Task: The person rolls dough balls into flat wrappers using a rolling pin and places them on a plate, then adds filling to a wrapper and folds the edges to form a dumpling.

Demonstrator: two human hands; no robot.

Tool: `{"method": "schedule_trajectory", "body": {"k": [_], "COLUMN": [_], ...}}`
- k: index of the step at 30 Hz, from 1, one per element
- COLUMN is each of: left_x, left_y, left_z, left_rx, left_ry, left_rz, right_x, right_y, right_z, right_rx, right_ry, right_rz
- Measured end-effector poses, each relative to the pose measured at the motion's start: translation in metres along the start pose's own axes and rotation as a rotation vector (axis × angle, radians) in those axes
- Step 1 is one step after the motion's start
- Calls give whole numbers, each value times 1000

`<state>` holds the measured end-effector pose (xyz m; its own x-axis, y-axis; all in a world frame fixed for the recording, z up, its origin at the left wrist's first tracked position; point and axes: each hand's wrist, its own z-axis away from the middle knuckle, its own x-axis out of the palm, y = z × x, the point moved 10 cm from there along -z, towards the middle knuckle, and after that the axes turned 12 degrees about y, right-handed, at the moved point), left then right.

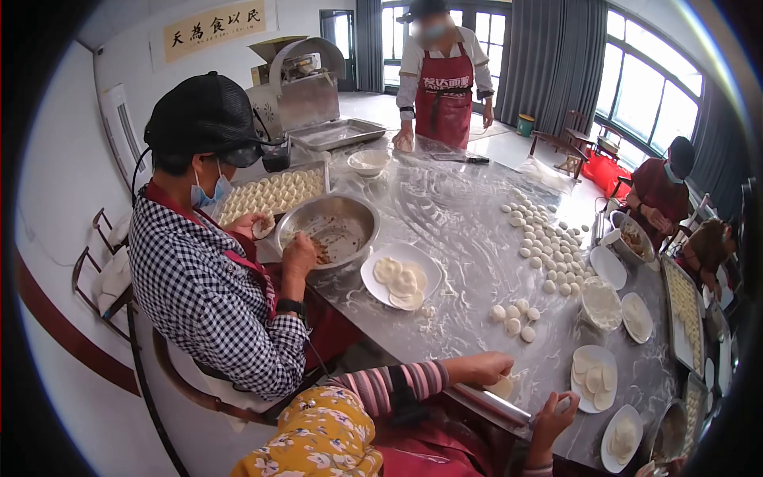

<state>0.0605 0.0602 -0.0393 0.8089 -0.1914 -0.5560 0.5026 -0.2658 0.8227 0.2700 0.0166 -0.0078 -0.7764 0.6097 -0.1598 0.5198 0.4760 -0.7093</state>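
Note:
My left hand (486, 368) reaches over the front edge of the steel table. Its fingers are closed on a round dough wrapper (501, 387), partly hidden beneath them. To the right, my right hand (554, 420) has its fingers curled into a loop; what they hold, if anything, I cannot make out. A shiny rounded metal bar or edge (497, 405) runs between the hands along the table's front. Close to my right hand is a white plate (586, 405) bearing several flat wrappers (594, 377). Small dough balls (513, 326) lie beyond my left hand.
At left, a person in a checked shirt (211, 270) holds a wrapper beside a bowl of filling (362, 208). Dumplings fill a tray (324, 171). More dough pieces (548, 246), plates (608, 266) and a flour bowl (602, 304) occupy the table. Other people work at the back and right.

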Motion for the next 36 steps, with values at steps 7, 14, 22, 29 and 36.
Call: {"method": "schedule_trajectory", "body": {"k": [7, 14, 22, 29, 36], "left_x": [-2, 3, 4, -12, -20], "left_y": [-12, -16, 2, -15, -44], "left_z": [-13, -10, 2, 7, -14], "left_rx": [-48, -22, 29, -151, -323], "left_ry": [48, -20, 43, 68, 68], "left_rz": [-93, -132, -225, 152, 274], "right_x": [68, 13, -5, -11, -18], "right_y": [-19, 7, -11, -28, -61], "right_z": [-49, -13, 4, 10, -1], "right_rx": [-69, 54, 212, -135, -14], "right_ry": [-72, -45, 22, 37, 13], "right_rz": [61, 62, -18, 93, -8]}}
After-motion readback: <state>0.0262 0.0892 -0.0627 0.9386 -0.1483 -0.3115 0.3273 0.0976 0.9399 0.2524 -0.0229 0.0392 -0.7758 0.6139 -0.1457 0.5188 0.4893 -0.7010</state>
